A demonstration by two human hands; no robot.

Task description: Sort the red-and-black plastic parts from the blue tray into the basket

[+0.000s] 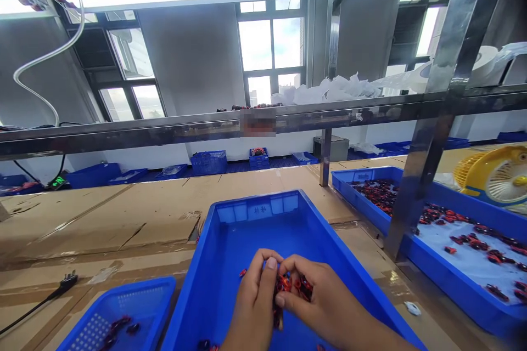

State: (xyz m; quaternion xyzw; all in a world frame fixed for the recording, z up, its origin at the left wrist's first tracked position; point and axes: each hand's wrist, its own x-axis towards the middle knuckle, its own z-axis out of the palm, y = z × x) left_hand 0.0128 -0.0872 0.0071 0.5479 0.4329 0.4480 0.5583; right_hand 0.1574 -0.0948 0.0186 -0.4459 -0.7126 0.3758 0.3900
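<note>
Over a large blue tray (346,260), my left hand (257,299) and my right hand (319,290) meet with their fingers curled together. Between them is a cluster of small red and black parts (284,283), whose exact kind I cannot make out. The right palm cups several of these parts, while its thumb and fingertips press at the cluster. My left fingers close around the cluster's other side. A single red piece (242,272) shows just left of my left hand. More dark red pieces (205,345) lie at the tray's near end.
To the left sit a small blue basket (142,290) with a few dark pieces and a black power plug (68,281). On the right, a metal post (424,175) rises beside another blue tray (370,219) of red-black parts. A yellow fan (494,175) stands behind. A metal rail (164,130) crosses ahead.
</note>
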